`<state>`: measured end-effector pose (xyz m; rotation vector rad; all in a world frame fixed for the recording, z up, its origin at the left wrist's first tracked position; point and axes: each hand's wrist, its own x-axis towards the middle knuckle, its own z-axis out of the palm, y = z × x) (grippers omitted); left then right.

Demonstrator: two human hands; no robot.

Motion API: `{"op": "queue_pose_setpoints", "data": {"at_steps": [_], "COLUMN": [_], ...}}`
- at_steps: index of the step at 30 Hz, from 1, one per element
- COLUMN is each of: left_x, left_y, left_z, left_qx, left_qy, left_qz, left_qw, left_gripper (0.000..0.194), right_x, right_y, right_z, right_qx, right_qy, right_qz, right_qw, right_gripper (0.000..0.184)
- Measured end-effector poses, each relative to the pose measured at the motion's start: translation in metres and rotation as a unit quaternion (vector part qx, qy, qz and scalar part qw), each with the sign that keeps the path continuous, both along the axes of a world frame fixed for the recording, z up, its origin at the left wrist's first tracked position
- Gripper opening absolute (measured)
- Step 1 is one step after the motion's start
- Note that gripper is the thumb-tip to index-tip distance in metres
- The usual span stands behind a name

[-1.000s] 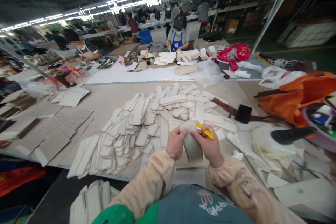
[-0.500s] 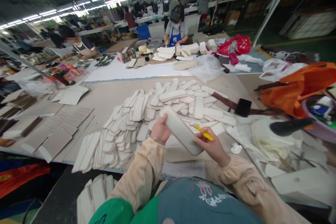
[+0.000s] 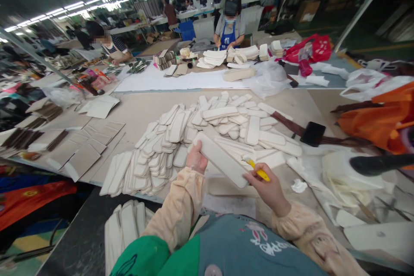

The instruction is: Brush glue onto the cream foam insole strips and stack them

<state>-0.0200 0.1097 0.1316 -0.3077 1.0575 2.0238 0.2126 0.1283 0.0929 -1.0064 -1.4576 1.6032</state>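
A long cream panel (image 3: 221, 159) with rounded corners is held at a slant above the table. My left hand (image 3: 198, 158) grips its upper left end, thumb on top. At the lower right end, fingertips of my right hand (image 3: 267, 183) touch the panel. That same hand is closed round a small brush (image 3: 258, 171) with a yellow handle, its pale bristles pointing up and left. Beyond my hands spreads a big heap of similar cream panels (image 3: 176, 127). Under the held one, a flat panel (image 3: 229, 186) lies near the table edge.
Cut boards (image 3: 86, 146) lie on the left. A hammer-like tool with a black head (image 3: 313, 133) sits right of the heap. Further right are a white plastic container (image 3: 343, 168) and an orange bag (image 3: 381, 116). Across the table, a person in a blue apron (image 3: 229, 36) works.
The view has shifted, so the table and heap appear further right and slightly higher. Both hands keep their hold; the panel lies slightly further left, and the brush tip stands clearer of it.
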Motion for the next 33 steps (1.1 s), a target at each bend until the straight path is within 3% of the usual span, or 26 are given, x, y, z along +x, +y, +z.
{"op": "queue_pose_setpoints", "data": {"at_steps": [5,10,14,23,26,30,33], "left_x": [0.005,0.042,0.061,0.009,0.004,0.000,-0.030], "left_y": [-0.007,-0.022,-0.027,-0.018,-0.018,-0.023,-0.022], "left_z": [-0.006,-0.019,-0.030,-0.029,-0.032,-0.038,-0.039], "left_qx": [0.023,0.040,0.016,-0.023,-0.001,0.007,-0.012], "left_qy": [0.030,0.049,0.033,0.044,0.058,0.078,0.124], "left_qz": [-0.016,-0.127,-0.123,-0.129,-0.153,-0.213,-0.220], "left_qw": [0.999,0.990,0.992,0.990,0.986,0.974,0.968], "left_gripper": [0.014,0.042,0.050,0.025,0.033,0.049,0.048], "right_x": [0.001,-0.001,0.000,-0.005,-0.021,-0.045,-0.052], "right_y": [-0.002,-0.004,-0.004,-0.001,-0.001,0.001,0.007], "right_z": [-0.001,-0.003,-0.012,-0.014,-0.013,-0.014,-0.017], "right_qx": [0.013,0.040,0.063,0.058,0.069,0.101,0.113], "right_qy": [-0.036,-0.069,-0.093,-0.121,-0.112,-0.118,-0.124], "right_qz": [-0.012,-0.022,-0.011,-0.039,-0.059,-0.018,0.007], "right_qw": [0.999,0.997,0.994,0.990,0.990,0.988,0.986], "right_gripper": [0.034,0.034,0.034,0.034,0.034,0.031,0.027]}}
